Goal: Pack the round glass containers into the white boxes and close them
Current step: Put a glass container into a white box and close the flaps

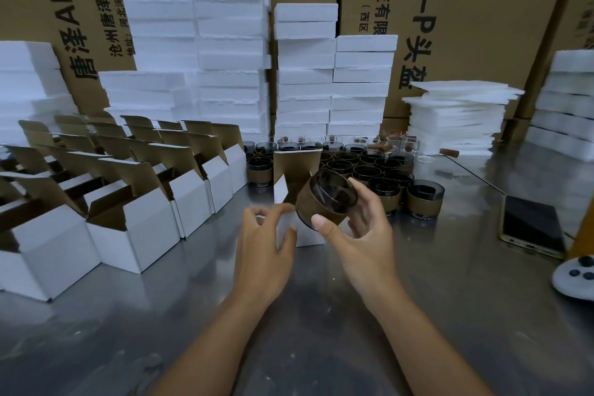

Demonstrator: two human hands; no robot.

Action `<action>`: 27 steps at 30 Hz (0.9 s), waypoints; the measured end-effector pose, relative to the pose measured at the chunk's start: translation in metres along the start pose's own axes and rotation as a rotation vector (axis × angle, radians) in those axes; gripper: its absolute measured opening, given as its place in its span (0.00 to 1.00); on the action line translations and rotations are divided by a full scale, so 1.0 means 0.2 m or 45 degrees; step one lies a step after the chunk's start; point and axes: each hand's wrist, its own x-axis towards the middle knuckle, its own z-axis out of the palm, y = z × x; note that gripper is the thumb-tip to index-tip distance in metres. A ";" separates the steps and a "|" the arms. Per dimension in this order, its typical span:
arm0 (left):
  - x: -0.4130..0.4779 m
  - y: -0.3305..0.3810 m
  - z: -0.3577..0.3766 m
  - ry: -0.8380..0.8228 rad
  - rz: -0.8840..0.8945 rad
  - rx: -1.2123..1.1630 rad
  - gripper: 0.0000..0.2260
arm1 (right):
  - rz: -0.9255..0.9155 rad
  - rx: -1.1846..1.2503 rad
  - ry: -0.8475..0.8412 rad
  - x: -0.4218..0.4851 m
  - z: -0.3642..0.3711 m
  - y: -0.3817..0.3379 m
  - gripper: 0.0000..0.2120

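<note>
I saw right hand (356, 228) holding glass (326, 198) between thumb and fingers. Glass was tilted, just above open box (280, 191). Left hand (263, 244) gripped box at near corner, fingers curled round it. Box stood on table (450, 299), lid flap up. I noted more glasses (369, 167) clustered behind, open boxes (154, 202) at left, phone (530, 225) at right.

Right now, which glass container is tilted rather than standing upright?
The glass container in the right hand, tilted by the open white box; the rest stand upright.
</note>
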 end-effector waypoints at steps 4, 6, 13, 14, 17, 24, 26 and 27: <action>-0.02 0.04 -0.03 0.001 0.120 0.054 0.08 | -0.042 -0.022 -0.007 -0.01 0.00 -0.03 0.29; -0.03 0.06 -0.04 0.027 0.213 0.111 0.07 | -0.045 -0.008 -0.010 -0.01 0.00 -0.04 0.30; -0.05 0.11 -0.05 -0.015 0.447 0.056 0.05 | -0.060 0.022 -0.026 -0.01 0.01 -0.05 0.33; -0.05 0.12 -0.05 -0.005 0.460 0.045 0.06 | -0.060 0.015 -0.023 -0.01 0.01 -0.05 0.33; -0.06 0.12 -0.05 -0.005 0.481 0.039 0.07 | -0.064 -0.007 -0.004 -0.01 0.01 -0.04 0.35; -0.05 0.10 -0.05 0.023 0.515 0.020 0.04 | -0.251 -0.164 0.042 -0.02 0.02 -0.02 0.33; -0.05 0.10 -0.04 0.027 0.523 0.008 0.06 | -0.333 -0.275 0.046 -0.02 0.01 -0.01 0.29; -0.04 0.10 -0.04 0.027 0.526 0.007 0.07 | -0.380 -0.353 0.058 -0.02 0.01 -0.01 0.24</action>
